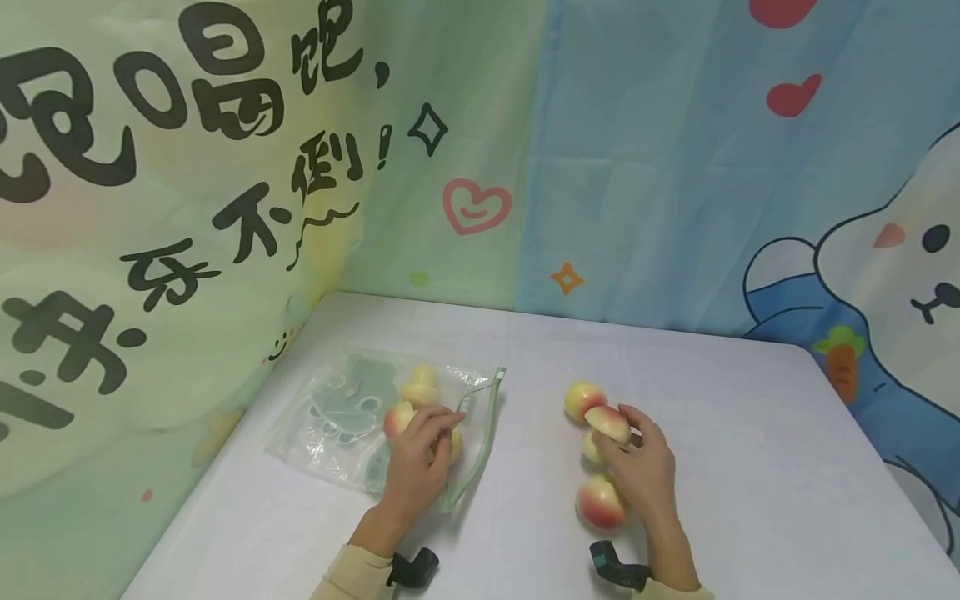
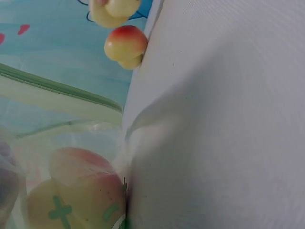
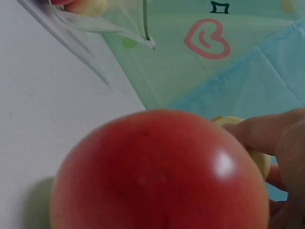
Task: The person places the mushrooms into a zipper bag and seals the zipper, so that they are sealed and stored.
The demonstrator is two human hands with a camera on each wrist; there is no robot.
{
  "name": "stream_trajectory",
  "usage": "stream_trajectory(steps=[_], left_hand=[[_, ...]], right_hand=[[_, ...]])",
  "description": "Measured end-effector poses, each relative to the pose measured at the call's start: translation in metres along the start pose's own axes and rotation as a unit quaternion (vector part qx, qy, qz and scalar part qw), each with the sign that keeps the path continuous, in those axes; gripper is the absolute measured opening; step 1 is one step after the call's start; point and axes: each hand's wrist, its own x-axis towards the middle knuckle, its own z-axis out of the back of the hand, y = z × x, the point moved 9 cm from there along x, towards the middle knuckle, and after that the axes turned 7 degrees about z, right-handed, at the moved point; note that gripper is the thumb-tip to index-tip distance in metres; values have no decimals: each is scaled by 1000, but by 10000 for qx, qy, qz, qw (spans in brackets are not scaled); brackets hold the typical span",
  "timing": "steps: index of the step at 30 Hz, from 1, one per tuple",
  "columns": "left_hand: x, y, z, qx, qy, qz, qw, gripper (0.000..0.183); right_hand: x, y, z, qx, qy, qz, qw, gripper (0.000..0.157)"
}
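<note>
A clear zip bag (image 1: 345, 425) with green prints lies on the left of the table, its green zip edge facing right and its mouth parted. Several yellow toy mushrooms with reddish caps, one a mushroom (image 1: 422, 387) at the back, are inside. My left hand (image 1: 420, 458) is over the bag, fingers bent at the upper layer near its mouth, pinching the plastic. My right hand (image 1: 645, 467) grips a toy mushroom (image 1: 609, 423) between thumb and fingers. Behind it sits another mushroom (image 1: 584, 400); in front, a larger-looking one (image 1: 602, 502) fills the right wrist view.
White cloth covers the table (image 1: 750, 467). A printed curtain (image 1: 637, 167) stands along its back and left sides. Black curved mounts sit at both wrists, the left mount (image 1: 415, 568) and the right mount (image 1: 617, 567).
</note>
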Motion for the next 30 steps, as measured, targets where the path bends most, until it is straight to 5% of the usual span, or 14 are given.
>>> stream_trajectory(steps=[10, 18, 30], left_hand=[[-1, 1, -2, 46, 10, 17, 10000, 31], [0, -1, -3, 40, 25, -17, 10000, 32], [1, -2, -2, 62, 36, 6, 10000, 31]], right_hand=[[-10, 37, -23, 763, -377, 926, 9921, 58], [-27, 70, -56, 1075, -22, 1618, 9809, 57], [-39, 90, -71, 414, -43, 2632, 9639, 58]])
